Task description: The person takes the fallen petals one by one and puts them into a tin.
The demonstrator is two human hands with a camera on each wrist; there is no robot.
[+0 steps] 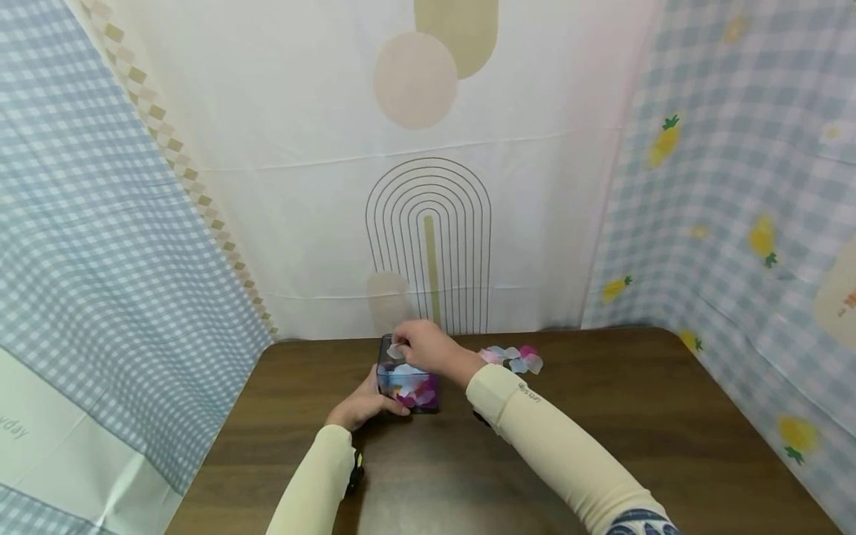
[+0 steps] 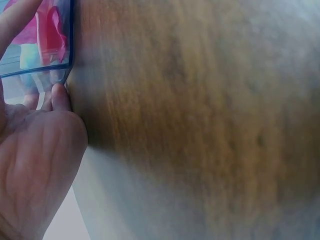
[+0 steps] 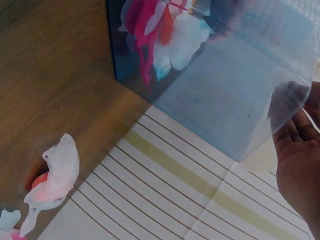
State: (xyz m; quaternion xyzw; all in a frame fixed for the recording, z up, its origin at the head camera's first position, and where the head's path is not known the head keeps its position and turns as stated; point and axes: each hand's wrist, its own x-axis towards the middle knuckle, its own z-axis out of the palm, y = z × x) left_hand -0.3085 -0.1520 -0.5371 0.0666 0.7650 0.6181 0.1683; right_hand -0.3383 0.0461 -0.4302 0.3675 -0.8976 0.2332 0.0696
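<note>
A clear, blue-tinted plastic box (image 1: 383,358) stands near the back edge of the table, with pink, magenta, white and blue petals (image 1: 413,385) inside. My left hand (image 1: 361,403) grips the box from its left side, thumb across the near face; the left wrist view shows the palm (image 2: 37,160) beside a lower corner. Over the top of the box, my right hand (image 1: 428,345) pinches a pale petal (image 1: 396,351) between thumb and fingertips. In the right wrist view that hand (image 3: 300,155) appears at the right, partly behind the transparent wall (image 3: 220,100).
Loose white, pale blue and pink petals (image 1: 515,359) lie on the wooden table (image 1: 568,446) right of the box, near the back edge. A patterned cloth (image 1: 321,223) hangs just behind the table, with checked cloths (image 1: 722,223) at both sides.
</note>
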